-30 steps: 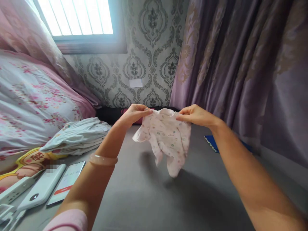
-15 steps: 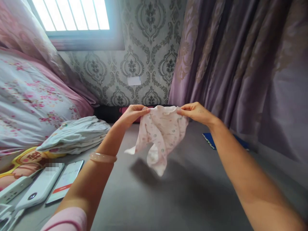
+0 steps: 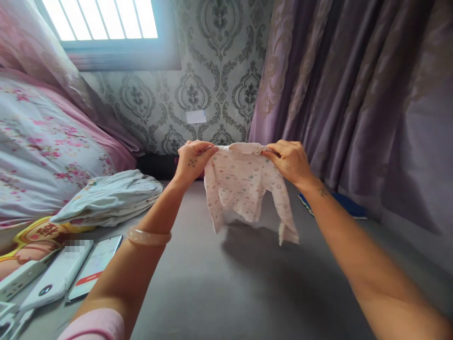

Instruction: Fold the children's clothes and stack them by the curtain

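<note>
Farthest left of the fingers and nearer the wearer lie a strip (image 3: 21, 278), a white device (image 3: 53, 281) and a phone (image 3: 99, 262); a pixelated patch covers part of the device. Just left of the left fingers, and lower, rests a pile (image 3: 113, 196) of folded cloth, its right edge close by the forearm. The left hand (image 3: 195, 161) pinches one shoulder of the shirt (image 3: 244, 177) between thumb and fingers; the fingers behind the cloth are hidden. The shirt hangs between and below both hands, over the sheet (image 3: 198, 293); whether a cuff touches down is hard to tell. It looks light, limp and hardly fragile, likely to swing and crease, so the shoulder seams beside the collar seem the best hold. The right hand (image 3: 290, 161) grips the other shoulder, cloth bunched at its fingertips. Right of those fingers, and lower, a blue thing (image 3: 348, 205) lies partly behind the forearm, too covered to identify.
</note>
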Demonstrator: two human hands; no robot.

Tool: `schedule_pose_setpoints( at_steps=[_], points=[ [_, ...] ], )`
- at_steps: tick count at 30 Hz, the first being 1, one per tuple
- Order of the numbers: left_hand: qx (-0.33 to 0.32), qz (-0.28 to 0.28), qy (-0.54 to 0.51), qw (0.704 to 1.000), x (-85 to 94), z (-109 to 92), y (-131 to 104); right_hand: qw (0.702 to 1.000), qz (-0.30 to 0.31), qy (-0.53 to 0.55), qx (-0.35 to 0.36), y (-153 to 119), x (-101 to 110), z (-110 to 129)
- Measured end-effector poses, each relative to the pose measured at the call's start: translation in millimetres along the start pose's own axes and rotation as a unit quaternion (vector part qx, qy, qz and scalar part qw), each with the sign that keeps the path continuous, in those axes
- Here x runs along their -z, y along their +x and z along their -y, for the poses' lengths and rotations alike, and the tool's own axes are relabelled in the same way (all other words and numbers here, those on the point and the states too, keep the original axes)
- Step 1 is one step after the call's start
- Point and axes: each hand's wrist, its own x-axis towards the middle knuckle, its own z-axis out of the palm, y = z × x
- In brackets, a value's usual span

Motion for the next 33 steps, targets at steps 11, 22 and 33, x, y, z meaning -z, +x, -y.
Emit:
schedule_pose_setpoints(
  at_steps=[11,22,33],
  points=[
    [-0.016,0.006,0.087,0.996,-5.7,0,-3,0.999,0.029,0.041,0.015,2,0,-5],
    [0.044,-0.039,0.054,0.997,-21.6,-5,-14,0.992,-0.059,0.067,-0.086,-10,-22,15],
    [0.072,-0.154,0.034,0.985,-24.8,-12,-37,0.996,-0.052,-0.036,-0.062,-22,-5,53]
  ],
)
